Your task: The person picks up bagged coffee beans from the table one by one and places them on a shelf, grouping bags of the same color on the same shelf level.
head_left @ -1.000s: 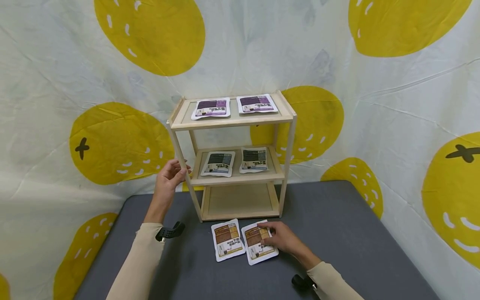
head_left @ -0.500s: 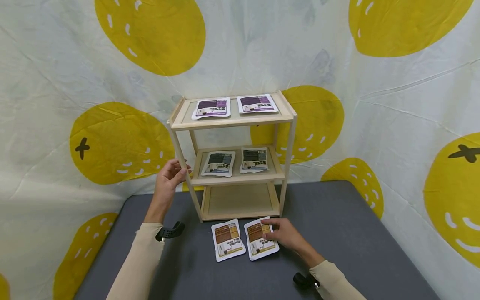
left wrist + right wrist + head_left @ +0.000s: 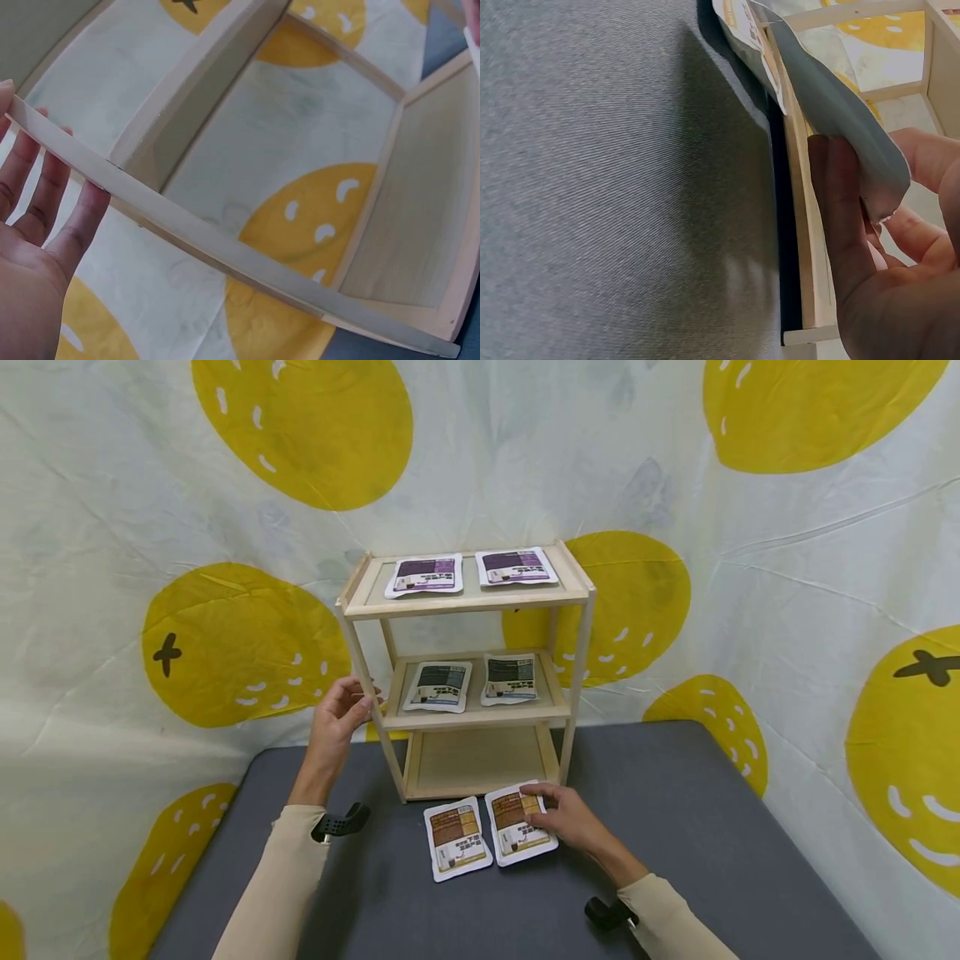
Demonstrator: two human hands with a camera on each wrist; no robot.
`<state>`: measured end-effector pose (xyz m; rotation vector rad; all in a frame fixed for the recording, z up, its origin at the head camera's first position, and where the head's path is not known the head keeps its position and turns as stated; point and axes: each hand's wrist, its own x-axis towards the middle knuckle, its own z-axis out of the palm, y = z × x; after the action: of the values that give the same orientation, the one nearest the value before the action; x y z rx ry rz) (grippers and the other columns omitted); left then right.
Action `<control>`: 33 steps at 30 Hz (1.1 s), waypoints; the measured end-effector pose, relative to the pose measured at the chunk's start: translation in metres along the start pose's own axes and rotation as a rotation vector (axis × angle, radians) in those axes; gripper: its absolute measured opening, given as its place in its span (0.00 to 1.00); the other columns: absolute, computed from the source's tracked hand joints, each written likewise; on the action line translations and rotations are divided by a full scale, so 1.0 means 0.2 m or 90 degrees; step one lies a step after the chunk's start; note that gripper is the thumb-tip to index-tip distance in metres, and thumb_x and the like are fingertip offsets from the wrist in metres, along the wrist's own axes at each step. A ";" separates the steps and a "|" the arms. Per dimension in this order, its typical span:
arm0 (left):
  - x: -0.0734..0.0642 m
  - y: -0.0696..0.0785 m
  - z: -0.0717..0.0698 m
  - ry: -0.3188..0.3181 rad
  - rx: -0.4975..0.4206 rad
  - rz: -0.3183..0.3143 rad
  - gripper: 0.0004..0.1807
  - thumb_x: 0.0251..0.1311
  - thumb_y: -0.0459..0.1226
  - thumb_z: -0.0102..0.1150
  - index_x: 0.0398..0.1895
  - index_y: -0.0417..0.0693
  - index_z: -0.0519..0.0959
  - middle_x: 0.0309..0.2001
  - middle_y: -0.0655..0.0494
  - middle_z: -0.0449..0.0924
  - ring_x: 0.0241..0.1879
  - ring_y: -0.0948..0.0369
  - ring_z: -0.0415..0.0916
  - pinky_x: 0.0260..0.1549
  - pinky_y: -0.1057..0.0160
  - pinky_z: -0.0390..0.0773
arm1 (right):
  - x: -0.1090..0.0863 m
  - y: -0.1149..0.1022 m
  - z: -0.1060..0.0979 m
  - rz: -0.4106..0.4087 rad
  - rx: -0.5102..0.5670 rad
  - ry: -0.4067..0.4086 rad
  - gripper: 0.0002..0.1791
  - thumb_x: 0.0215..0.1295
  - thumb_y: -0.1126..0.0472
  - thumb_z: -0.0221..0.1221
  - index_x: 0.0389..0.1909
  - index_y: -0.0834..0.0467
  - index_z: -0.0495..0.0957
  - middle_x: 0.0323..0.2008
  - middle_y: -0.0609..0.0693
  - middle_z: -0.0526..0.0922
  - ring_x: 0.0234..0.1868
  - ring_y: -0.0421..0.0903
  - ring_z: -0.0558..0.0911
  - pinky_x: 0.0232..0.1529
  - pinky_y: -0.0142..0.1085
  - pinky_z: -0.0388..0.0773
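My right hand (image 3: 576, 820) pinches the right-hand edge of a white pouch with a brown label (image 3: 517, 825). In the right wrist view the pouch's grey back (image 3: 847, 112) is tilted up off the cloth, with fingers beneath and thumb above. A matching brown-label pouch (image 3: 457, 841) lies just left of it on the table. My left hand (image 3: 336, 727) holds the left front post of a three-tier wooden shelf (image 3: 480, 721). In the left wrist view the thumb lies on the post (image 3: 187, 221) and the fingers reach behind it.
Two purple-label pouches (image 3: 426, 577) lie on the top tier. Two dark green-label pouches (image 3: 438, 687) lie on the middle tier. The bottom tier (image 3: 480, 760) shows bare wood. A dark grey cloth covers the table (image 3: 675, 843), and a fruit-print curtain (image 3: 787, 568) hangs behind.
My right hand has lifted the right brown-label pouch and moved it a little forward, toward the shelf's bottom tier. The left hand stays on the post.
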<state>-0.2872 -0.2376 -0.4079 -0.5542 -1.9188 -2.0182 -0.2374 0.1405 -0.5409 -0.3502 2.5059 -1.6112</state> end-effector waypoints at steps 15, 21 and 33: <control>-0.01 -0.01 -0.01 0.000 0.025 -0.008 0.21 0.74 0.36 0.56 0.63 0.35 0.70 0.50 0.51 0.79 0.51 0.50 0.81 0.47 0.63 0.83 | 0.07 -0.06 0.01 0.029 0.051 0.045 0.28 0.59 0.68 0.67 0.63 0.64 0.77 0.51 0.60 0.83 0.48 0.53 0.79 0.42 0.38 0.76; 0.00 -0.01 0.00 -0.002 0.017 -0.009 0.22 0.74 0.36 0.56 0.64 0.31 0.68 0.51 0.45 0.79 0.51 0.50 0.82 0.46 0.64 0.83 | 0.09 -0.08 0.01 0.036 0.049 0.068 0.28 0.59 0.67 0.68 0.63 0.62 0.78 0.58 0.60 0.80 0.55 0.55 0.78 0.47 0.41 0.76; -0.01 0.00 0.00 -0.004 0.020 -0.011 0.22 0.73 0.37 0.57 0.64 0.35 0.69 0.50 0.51 0.79 0.50 0.55 0.82 0.45 0.64 0.82 | 0.18 -0.08 0.03 0.002 0.067 0.076 0.29 0.67 0.68 0.62 0.69 0.64 0.71 0.68 0.63 0.72 0.67 0.58 0.71 0.64 0.53 0.69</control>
<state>-0.2860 -0.2376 -0.4079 -0.5383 -1.9611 -1.9962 -0.2691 0.1185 -0.5295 -0.2438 2.4899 -1.8053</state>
